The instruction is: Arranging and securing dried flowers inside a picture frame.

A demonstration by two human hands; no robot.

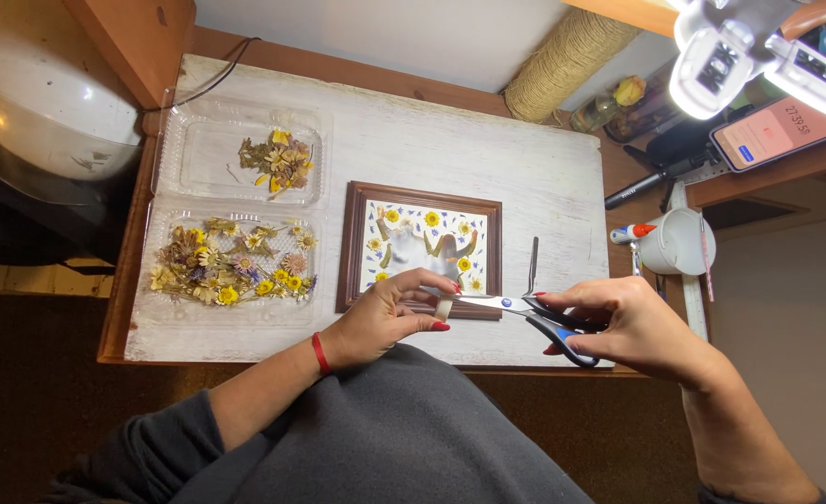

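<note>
My left hand pinches a small pale strip, perhaps tape or paper, over the lower edge of a brown picture frame. The frame lies flat and holds pressed yellow flowers and blue petals on white. My right hand grips blue-and-black-handled scissors, their blades pointing left and touching the strip. A thin metal tool, possibly tweezers, lies just right of the frame.
A clear plastic clamshell tray at left holds dried flowers in both halves. A white cup, a glue tube, a black pen, a phone, a twine spool and a bright lamp crowd the right side.
</note>
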